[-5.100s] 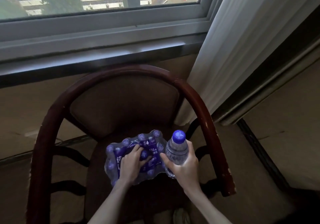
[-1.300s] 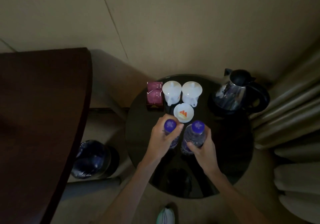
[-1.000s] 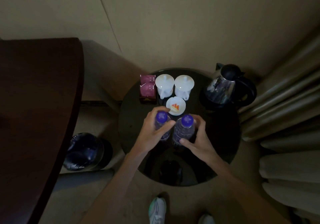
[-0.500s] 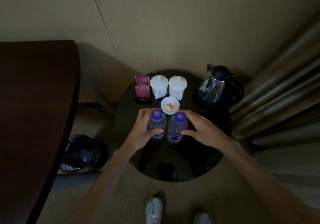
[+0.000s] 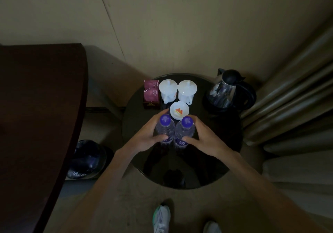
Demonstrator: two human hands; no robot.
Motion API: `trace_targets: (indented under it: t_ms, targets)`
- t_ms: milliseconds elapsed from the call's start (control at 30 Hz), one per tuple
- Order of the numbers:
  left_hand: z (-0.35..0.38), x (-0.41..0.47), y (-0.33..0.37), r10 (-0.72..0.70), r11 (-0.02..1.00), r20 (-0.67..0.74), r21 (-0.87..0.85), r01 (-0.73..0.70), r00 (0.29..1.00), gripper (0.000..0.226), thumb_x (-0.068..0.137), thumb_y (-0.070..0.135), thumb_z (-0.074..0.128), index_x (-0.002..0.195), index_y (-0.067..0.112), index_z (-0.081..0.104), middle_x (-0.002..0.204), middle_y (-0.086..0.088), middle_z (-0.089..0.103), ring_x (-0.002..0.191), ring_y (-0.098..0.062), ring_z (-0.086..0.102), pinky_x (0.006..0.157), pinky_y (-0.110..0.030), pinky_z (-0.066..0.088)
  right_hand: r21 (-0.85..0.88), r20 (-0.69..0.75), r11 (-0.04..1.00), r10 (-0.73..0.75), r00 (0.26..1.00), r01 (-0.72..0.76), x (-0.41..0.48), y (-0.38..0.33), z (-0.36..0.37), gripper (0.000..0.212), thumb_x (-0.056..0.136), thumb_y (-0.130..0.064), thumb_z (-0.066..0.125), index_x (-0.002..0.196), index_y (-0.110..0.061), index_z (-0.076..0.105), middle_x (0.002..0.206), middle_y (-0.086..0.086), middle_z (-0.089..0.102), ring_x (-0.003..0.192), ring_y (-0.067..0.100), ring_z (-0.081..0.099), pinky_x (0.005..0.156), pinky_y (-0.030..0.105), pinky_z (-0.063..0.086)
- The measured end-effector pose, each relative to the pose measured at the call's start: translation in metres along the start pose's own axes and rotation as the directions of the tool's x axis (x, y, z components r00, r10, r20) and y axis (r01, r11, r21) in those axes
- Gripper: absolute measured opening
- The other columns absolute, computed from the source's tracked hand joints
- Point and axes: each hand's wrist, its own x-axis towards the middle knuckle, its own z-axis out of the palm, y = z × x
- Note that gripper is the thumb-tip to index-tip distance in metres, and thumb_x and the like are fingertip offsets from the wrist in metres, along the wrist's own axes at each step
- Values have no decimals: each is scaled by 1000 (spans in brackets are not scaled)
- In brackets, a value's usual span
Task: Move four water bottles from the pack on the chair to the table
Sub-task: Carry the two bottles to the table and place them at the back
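Observation:
Two clear water bottles with purple caps stand side by side on the small round black table [image 5: 212, 160]. My left hand [image 5: 146, 137] is wrapped around the left bottle [image 5: 164, 128]. My right hand [image 5: 203, 139] is wrapped around the right bottle [image 5: 184, 130]. Both bottles are upright, and their bases appear to rest on the glossy tabletop. The pack and the chair are out of view.
Behind the bottles on the table are a white dish [image 5: 179, 113], two lidded white cups [image 5: 177, 91], a box of purple sachets [image 5: 151, 94] and a steel kettle [image 5: 227, 90]. A dark wooden desk [image 5: 36, 115] is left, a bin [image 5: 86, 158] below it, curtains [image 5: 292, 103] right.
Earlier I held one bottle at the pack on the chair. Over the last second both bottles came down side by side on the table, and my hands stayed around them.

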Motion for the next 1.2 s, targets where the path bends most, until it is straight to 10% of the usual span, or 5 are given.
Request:
trace_targets:
  t_ms: [333,667,967,1200]
  targets:
    - [6,6,5,-43,998,-88,49,47,995,73,71,17,83,132,27,45,127,5,60,121,-12,58,104,-50,47,89,13,996,31,999,-32,11,0,7,75,78,-19,80,135,-35,34,137,-6,53,119,0,48,105,34,45]
    - [13,6,10,-77,981,-190,158,108,979,72,66,21,86,123,37,46,113,21,61,108,6,59,100,-40,51,38,-29,997,73,997,-72,12,-1,9,67,77,-27,81,129,-32,39,133,-5,55,125,16,54,103,43,48]
    - [14,12,-10,-25,977,-188,201,63,982,70,66,43,82,123,49,42,118,25,59,113,6,57,102,-37,50,-25,-6,991,133,991,-133,18,-4,8,61,81,-29,77,133,-25,45,125,-5,59,115,9,58,87,15,39]
    - [-12,29,-8,58,969,-168,247,-15,984,80,63,65,73,131,36,45,126,16,57,119,-1,55,104,-36,48,-97,68,982,167,984,-160,34,-41,-24,52,88,-27,72,133,-17,48,129,4,59,116,16,59,103,30,45]
